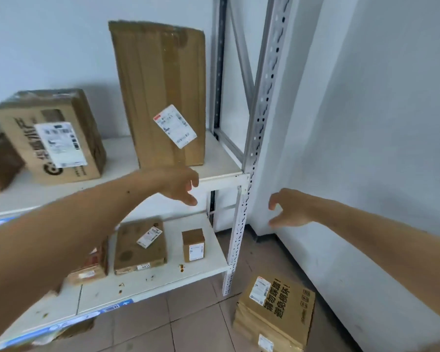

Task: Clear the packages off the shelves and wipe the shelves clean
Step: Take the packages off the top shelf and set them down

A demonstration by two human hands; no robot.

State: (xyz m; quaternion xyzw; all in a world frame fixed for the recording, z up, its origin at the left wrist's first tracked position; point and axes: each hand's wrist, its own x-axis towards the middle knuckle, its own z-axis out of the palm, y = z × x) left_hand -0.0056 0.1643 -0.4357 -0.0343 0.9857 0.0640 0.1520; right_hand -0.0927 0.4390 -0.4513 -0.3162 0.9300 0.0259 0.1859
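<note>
While both hands (235,201) reach open and empty, cardboard boxes (160,92) fill shelves (214,171).

Two bare hands reach toward a white shelf unit (221,175). The left hand (181,185), fingers loosely spread, hovers just before the tall upright box (160,95) on the upper shelf; the right hand (290,208) hangs open near the perforated post (262,102). A printed box (50,137) stands farther left. Below lie a flat package (140,246) and a small box (193,245); stacked boxes (274,313) rest on the tiled floor.
</note>
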